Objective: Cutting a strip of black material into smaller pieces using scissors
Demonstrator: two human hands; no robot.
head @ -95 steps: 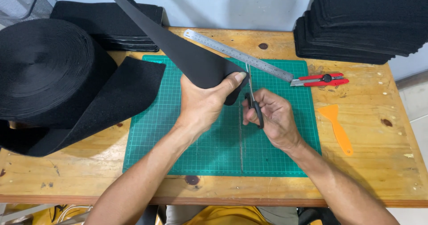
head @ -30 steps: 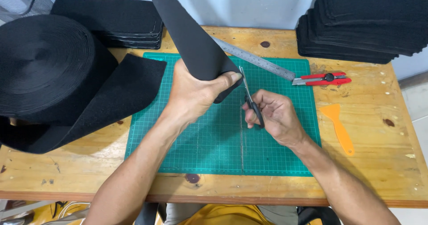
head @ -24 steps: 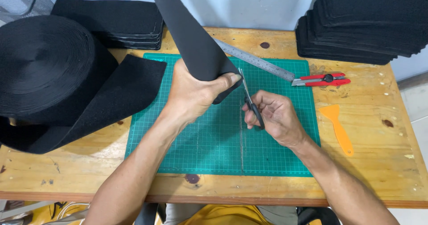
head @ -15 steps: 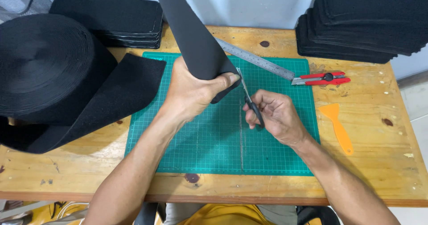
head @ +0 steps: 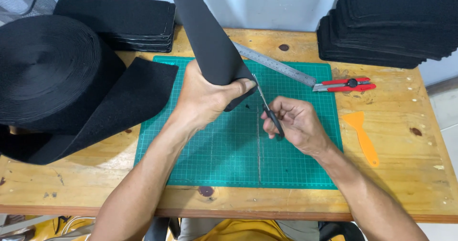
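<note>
1 black strip (head: 202, 36) rises from the mat (head: 229, 155) toward the top of the view, its lower end held above the mat's upper middle. The left hand (head: 207, 100) is wrapped shut around that end, thumb pressed across the strip's bottom edge, so the strip stands directly above and inside the fist. 1 pair of scissors (head: 267, 110) sits just right of the strip's end, blades pointing up to the strip's edge beside the thumb. The right hand (head: 293, 124) is curled closed on the scissors' dark handles, just right of the left hand.

Around them: 1 green mat on 1 wooden table (head: 429, 174); 1 steel ruler (head: 281, 67) lying diagonally across the mat's upper part, behind the strip; 1 red knife (head: 346, 84) at the ruler's right end; 1 orange scraper (head: 363, 137) right of the mat. 1 large black roll (head: 45, 74) lies at the left, its loose tail spread onto the mat's left corner. 2 stacks of black pieces stand at the back: a low stack (head: 119, 21) at the left and a tall stack (head: 391, 21) at the right.
</note>
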